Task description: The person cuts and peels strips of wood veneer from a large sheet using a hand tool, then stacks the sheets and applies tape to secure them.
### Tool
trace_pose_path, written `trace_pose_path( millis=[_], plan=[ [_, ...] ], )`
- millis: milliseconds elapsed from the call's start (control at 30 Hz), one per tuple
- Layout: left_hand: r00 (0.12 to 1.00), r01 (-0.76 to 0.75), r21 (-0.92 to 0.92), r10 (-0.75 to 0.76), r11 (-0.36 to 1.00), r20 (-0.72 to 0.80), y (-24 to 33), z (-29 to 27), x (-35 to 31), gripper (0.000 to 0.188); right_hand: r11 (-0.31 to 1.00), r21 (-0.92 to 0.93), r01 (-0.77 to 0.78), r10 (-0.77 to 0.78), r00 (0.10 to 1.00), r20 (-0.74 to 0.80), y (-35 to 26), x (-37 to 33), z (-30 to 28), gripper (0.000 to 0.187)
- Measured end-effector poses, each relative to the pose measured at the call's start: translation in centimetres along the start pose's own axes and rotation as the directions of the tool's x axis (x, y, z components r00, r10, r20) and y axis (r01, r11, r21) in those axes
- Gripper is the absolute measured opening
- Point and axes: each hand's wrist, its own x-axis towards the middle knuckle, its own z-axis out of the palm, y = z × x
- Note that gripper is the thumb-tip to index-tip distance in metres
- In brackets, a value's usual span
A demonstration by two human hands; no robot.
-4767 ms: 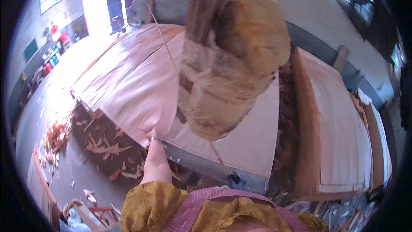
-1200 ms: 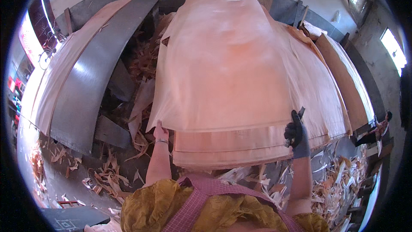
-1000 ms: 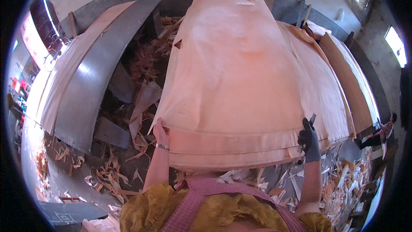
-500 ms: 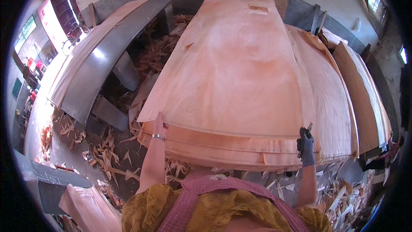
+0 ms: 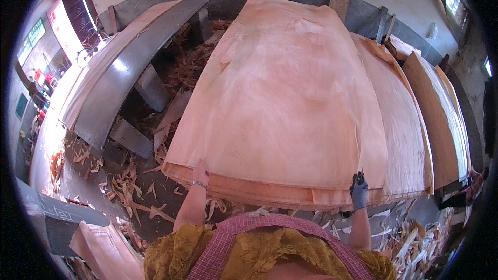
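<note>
A large, thin, pinkish-tan wood veneer sheet (image 5: 280, 109) lies on top of a stack, its surface rippled and slightly creased. At its near left edge, my bare left hand (image 5: 201, 172), with a metal band at the wrist, has its fingers closed on the margin. My right hand (image 5: 358, 191), in a grey glove with dark fingers, grips the near right corner. A crease runs up the sheet from that corner. Beneath, the layered edges of the lower veneer sheets (image 5: 259, 193) show along the front.
Left of the stack stands a long grey sloping board (image 5: 116, 72) on grey blocks (image 5: 151, 87). Veneer shavings (image 5: 129, 192) litter the floor, with more scraps (image 5: 420, 241) at lower right. Other sheets (image 5: 436, 119) stand at the right, and a folded pink sheet (image 5: 106, 251) lies at lower left.
Both hands have come lower and nearer to me, the right one also leftward. The top sheet's near edge has come down over the lower layers, and its surface has become more rippled.
</note>
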Motion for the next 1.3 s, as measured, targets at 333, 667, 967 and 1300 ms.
trace_pose_path(
  millis=[333,667,967,1300],
  plan=[
    [0.999,-0.002,-0.083,-0.002,0.997,-0.054,-4.0,2.1,0.2,0.024,0.923,-0.379,0.062,-0.080,0.996,-0.032,7.3,3.6,0.4,0.044],
    [0.992,-0.112,-0.225,0.095,0.968,-0.085,-4.4,-2.9,3.0,0.024,0.996,-0.084,-0.014,0.018,0.998,0.052,10.8,4.3,3.3,0.052],
    [0.829,-0.129,0.195,0.214,0.972,-0.517,-4.6,0.1,3.7,0.028,0.949,-0.291,0.123,-0.087,0.987,0.132,15.4,2.6,4.7,0.053],
    [0.798,-0.043,0.270,0.196,0.962,-0.569,-2.1,-0.1,6.0,0.037,0.843,-0.517,0.148,-0.105,0.988,0.112,16.2,1.5,5.8,0.055]
  ],
)
